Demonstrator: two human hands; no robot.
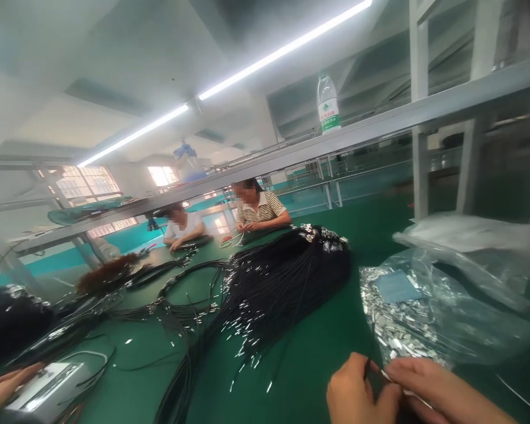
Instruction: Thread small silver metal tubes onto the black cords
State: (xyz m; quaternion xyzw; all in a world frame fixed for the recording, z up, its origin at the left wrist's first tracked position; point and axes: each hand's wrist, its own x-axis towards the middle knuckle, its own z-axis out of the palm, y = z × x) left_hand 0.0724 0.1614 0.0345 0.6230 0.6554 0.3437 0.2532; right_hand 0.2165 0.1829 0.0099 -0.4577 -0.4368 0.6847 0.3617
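Beside a clear bag (481,324), left hand (355,388) and right hand (441,391) meet, each grip pinched closed on a dark cord (370,360).

From here: single view, worn on the head, facing forward across the green bench (318,347), high enough to take in a ceiling light (287,48) at twelve o'clock. Rolled sideways; shelf (380,125) climbs toward two. Wearer's fingers (357,365) close, at five; striped-shirted person (271,206) farther off, mid-frame.

Free tabletop (311,347) between cables (287,288) and bag (481,324)
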